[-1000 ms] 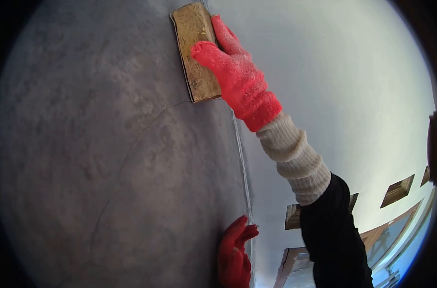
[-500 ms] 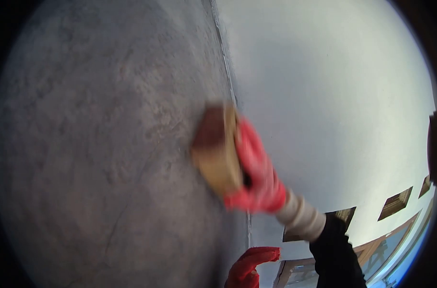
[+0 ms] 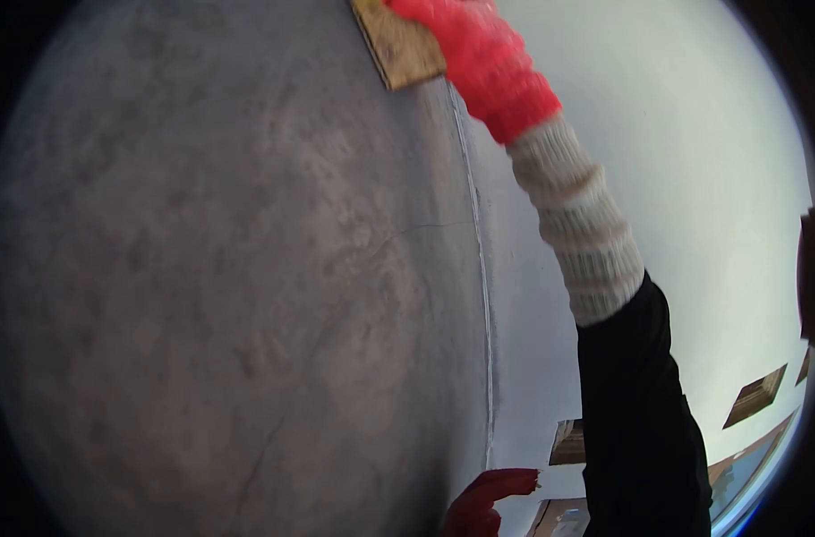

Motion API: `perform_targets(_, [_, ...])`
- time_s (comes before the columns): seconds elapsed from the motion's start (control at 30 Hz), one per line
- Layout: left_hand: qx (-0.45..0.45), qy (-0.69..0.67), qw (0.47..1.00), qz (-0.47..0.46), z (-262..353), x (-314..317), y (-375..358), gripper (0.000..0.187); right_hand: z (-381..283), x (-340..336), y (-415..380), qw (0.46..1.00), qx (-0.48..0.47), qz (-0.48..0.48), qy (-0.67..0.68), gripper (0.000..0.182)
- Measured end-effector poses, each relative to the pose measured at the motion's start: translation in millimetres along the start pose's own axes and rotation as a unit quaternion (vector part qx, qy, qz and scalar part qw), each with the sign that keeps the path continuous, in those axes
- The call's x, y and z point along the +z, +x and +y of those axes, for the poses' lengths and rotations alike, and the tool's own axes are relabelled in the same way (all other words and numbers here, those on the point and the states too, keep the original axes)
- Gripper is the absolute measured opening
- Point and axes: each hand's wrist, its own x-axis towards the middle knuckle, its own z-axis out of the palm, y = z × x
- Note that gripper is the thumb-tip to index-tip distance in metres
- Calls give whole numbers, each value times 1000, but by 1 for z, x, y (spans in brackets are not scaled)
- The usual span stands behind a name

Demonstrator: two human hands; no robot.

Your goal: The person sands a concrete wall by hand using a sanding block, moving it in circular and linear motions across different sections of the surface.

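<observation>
At the top edge of the view my right hand, in a red glove, is closed on a flat wooden block. The block is at the mottled grey surface, close to where it meets the white wall. Part of the block and my fingertips are cut off by the frame edge. Low in the view my left hand, also in a red glove, has a finger stretched out and curved, with nothing visible in it. Most of that hand is out of frame or in shadow.
A thin pale seam runs between the grey surface and the white wall. Fine cracks mark the grey surface. Square openings and a framed window sit in the wall at lower right. A dark object stands at the right edge.
My right hand has moved up with the wooden block, from the middle of the view to the top edge. My left hand has shifted slightly right and down in view.
</observation>
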Motion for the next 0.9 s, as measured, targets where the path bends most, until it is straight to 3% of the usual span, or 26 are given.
perform_targets(0.03, [-5,2,1000,-1,1,1,-1,57,16,-2,-1,1000,5,3,0,82])
perform_targets(0.1, [-3,-38,999,10,5,4,-1,54,50,-10,-1,962,183,9,201,84])
perform_targets(0.17, [-3,-48,999,15,3,5,-2,53,18,-16,-43,948,246,-11,202,84])
perform_targets(0.23, [-2,-57,998,21,0,7,-5,53,19,-6,-79,941,300,65,145,82])
perform_targets(0.3, [3,-61,998,28,-4,9,-6,53,19,-1,-157,974,199,58,92,89])
perform_targets(0.4, [21,-68,996,46,-8,13,-7,52,-29,-4,-326,988,150,-42,15,97])
perform_targets(0.47, [22,-68,997,30,3,12,0,53,-62,-7,-391,976,209,-54,12,98])
perform_targets(0.57, [17,-63,997,30,10,19,-4,54,-61,-10,-385,981,181,-72,-18,97])
perform_targets(0.63, [12,-64,997,49,-1,16,-8,54,-31,-9,-306,982,184,-43,10,94])
perform_targets(0.7, [4,-161,986,-41,-32,-2,-16,49,-5,-7,-213,978,205,-1,40,90])
perform_targets(0.73, [1,-158,986,-43,-24,2,-13,49,22,-10,-179,987,163,-10,3,90])
perform_targets(0.8, [-9,-41,998,44,3,15,-6,56,33,-9,-142,991,127,-16,-36,90])
perform_targets(0.87, [-7,-37,998,46,7,13,-4,59,20,-8,-121,941,306,82,119,78])
perform_targets(0.9, [-1,-37,998,52,8,13,-6,61,19,-9,-137,940,312,80,116,78])
